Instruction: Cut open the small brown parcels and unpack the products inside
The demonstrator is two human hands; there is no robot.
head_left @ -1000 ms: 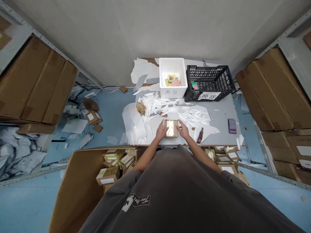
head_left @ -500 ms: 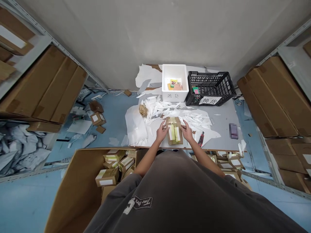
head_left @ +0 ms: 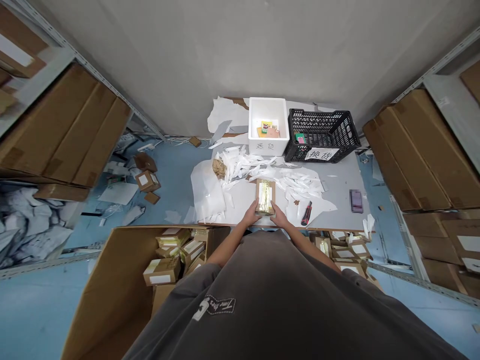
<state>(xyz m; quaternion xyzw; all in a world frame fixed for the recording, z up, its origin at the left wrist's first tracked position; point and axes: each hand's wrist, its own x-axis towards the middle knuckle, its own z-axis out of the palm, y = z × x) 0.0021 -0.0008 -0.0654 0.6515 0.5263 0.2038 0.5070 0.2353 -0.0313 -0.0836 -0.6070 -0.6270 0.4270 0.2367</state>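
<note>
A small brown cardboard box with a white label and shiny yellowish tape along its top lies at the near middle of the table. My left hand grips its near left corner. On the opposite side, my right hand holds the near right corner, thumb against the box. The fingertips under and behind the box are hidden. To the right of my right hand lies a red and black utility knife. White paper strips are heaped just beyond the box.
A white foam box with small packets and a black plastic crate stand at the back of the table. A large open carton holding several taped boxes is at lower left. Shelves with cartons flank both sides.
Both hands have slid from the box's sides down to its near corners. The box has turned or tilted and looks narrower. The whole view has shifted slightly.
</note>
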